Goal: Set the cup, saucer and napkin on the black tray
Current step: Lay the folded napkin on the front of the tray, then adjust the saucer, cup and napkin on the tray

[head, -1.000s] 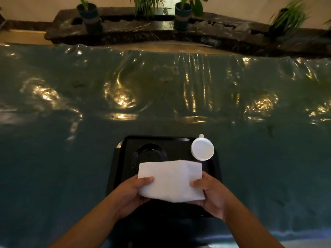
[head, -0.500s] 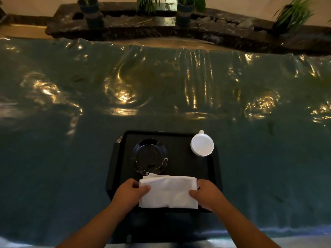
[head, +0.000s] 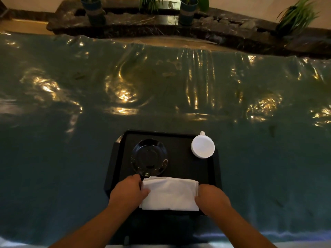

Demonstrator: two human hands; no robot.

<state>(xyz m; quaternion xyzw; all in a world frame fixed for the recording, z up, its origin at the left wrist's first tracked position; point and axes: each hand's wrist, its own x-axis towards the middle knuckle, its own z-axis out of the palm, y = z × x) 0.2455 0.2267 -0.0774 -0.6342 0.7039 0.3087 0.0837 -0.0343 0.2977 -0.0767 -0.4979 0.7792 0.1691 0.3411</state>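
Napkin (head: 170, 194), white and folded, lay flat on near edge of black tray (head: 186, 169), far edge of cloth just beside rim of saucer. Left hand (head: 128, 191) curled over left edge of napkin, thumb on top of cloth; right hand (head: 212, 196) closed against right edge, fingers hidden beneath the knuckles. Both hands gripping the napkin at its sides.

Saucer (head: 149, 157), black and glossy, sat on left-centre of tray, barely distinct from tray floor in dim light. Cup (head: 203, 146), white, stood at far right corner of tray, handle pointing away, well apart from saucer. Could not tell whether upright or inverted.

Tray rested on tabletop (head: 71, 158), near edge, centred before the person. Tabletop covered in dark teal cloth under wrinkled clear plastic sheet (head: 161, 77); creases ran toward far edge, warm yellow highlights scattered across the folds. Near half of surface in shadow.

Beyond far edge: dark stone ledge (head: 161, 27) along pale wall. Two dark blue pots (head: 94, 10) on ledge carried green plants; third leafy plant (head: 295, 17) at far right. Room lighting low and warm overall.
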